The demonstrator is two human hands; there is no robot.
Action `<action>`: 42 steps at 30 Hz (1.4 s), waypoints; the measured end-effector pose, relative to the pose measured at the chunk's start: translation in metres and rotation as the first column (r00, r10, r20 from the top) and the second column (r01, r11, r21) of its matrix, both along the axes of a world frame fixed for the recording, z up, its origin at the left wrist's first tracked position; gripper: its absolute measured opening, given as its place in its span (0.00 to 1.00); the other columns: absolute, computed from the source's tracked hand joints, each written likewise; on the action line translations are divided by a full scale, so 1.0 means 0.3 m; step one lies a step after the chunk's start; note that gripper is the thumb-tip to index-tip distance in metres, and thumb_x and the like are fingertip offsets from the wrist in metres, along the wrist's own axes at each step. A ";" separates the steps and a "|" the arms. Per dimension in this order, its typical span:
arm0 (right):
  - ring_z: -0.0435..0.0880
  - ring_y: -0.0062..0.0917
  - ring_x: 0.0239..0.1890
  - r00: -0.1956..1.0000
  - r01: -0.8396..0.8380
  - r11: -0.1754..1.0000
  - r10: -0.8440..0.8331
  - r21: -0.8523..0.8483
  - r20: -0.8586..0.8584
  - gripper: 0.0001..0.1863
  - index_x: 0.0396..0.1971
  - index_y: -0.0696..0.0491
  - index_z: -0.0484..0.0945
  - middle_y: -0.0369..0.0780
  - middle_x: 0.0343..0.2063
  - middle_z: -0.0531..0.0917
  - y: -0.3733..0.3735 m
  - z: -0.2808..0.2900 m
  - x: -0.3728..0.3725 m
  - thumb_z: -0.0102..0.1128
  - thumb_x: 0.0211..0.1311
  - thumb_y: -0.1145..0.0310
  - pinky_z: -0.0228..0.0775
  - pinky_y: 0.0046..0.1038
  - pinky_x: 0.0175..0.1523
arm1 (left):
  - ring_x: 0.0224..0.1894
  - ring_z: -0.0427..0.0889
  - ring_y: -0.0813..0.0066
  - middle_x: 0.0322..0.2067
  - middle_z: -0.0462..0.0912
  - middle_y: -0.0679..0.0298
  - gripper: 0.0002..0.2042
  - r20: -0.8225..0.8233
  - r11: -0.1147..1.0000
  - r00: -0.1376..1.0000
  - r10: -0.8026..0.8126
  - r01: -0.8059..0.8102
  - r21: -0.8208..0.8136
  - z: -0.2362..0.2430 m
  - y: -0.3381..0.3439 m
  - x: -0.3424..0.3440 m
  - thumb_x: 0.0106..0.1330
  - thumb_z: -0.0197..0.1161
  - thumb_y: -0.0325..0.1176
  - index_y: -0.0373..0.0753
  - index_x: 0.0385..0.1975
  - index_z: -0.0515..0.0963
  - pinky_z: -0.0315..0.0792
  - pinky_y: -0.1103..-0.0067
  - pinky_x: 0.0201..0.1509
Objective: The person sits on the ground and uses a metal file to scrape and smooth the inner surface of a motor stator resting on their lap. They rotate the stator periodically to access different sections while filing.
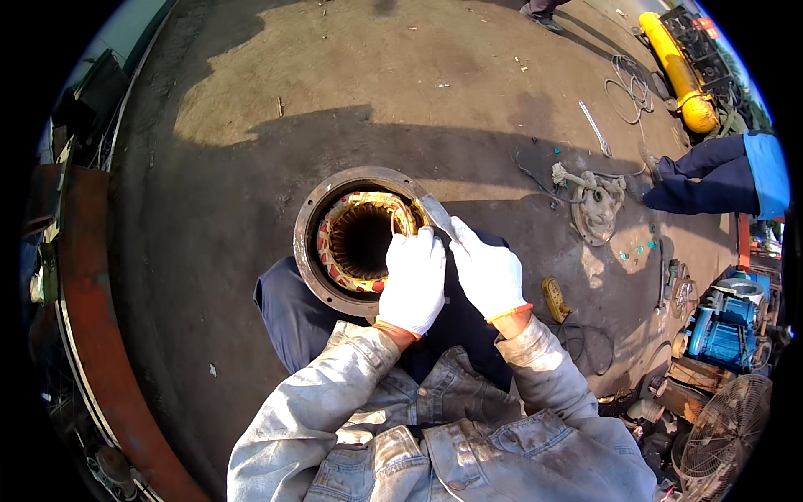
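hard sunlight bleaches the white gloves and cuts broad shadows across the ground, the hollow of the motor housing nearly black; fisheye distortion (note the black corners) bends the sharp scene's edges.

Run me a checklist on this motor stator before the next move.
1. Left hand and right hand gloved: ok, both in white.
2. Flat metal blade held: ok, in the right hand, at the stator flange.
3. Left fingertips clear of the blade: not ok, close beside it.
4. Grip on the copper-coloured wire: cannot tell, the left hand hides it.
5. Co-worker's legs clear: ok, well off to the right.
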State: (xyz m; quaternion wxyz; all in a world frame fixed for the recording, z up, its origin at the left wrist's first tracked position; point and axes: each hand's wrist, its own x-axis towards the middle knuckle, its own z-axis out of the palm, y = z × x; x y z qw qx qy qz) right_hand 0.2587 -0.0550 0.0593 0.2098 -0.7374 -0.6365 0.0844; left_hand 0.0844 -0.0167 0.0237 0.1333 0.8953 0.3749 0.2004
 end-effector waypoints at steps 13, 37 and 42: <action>0.94 0.49 0.36 0.966 0.078 0.995 -0.091 -0.062 -0.242 0.20 0.68 0.44 0.90 0.51 0.38 0.93 -0.041 -0.033 0.029 0.68 0.82 0.59 0.86 0.44 0.40 | 0.70 0.76 0.37 0.68 0.79 0.42 0.26 -0.043 0.999 0.999 -0.026 0.027 0.021 0.002 0.007 0.021 0.68 0.69 0.30 0.26 0.65 0.81 0.65 0.47 0.80; 0.91 0.43 0.23 0.980 -0.166 0.981 0.176 -0.099 0.096 0.23 0.72 0.38 0.87 0.43 0.21 0.89 0.108 -0.021 0.114 0.67 0.81 0.55 0.82 0.44 0.29 | 0.64 0.77 0.36 0.66 0.79 0.42 0.27 -0.040 0.999 0.999 -0.022 0.020 -0.048 0.028 0.032 0.027 0.66 0.69 0.30 0.25 0.65 0.80 0.68 0.49 0.75; 0.91 0.47 0.25 0.972 -0.220 0.973 0.225 -0.067 0.073 0.21 0.70 0.36 0.88 0.47 0.23 0.89 0.189 -0.020 0.074 0.66 0.82 0.55 0.83 0.48 0.32 | 0.67 0.76 0.37 0.67 0.79 0.43 0.24 -0.002 0.999 1.000 0.005 -0.005 -0.039 0.018 -0.010 -0.002 0.67 0.67 0.29 0.27 0.63 0.81 0.66 0.51 0.78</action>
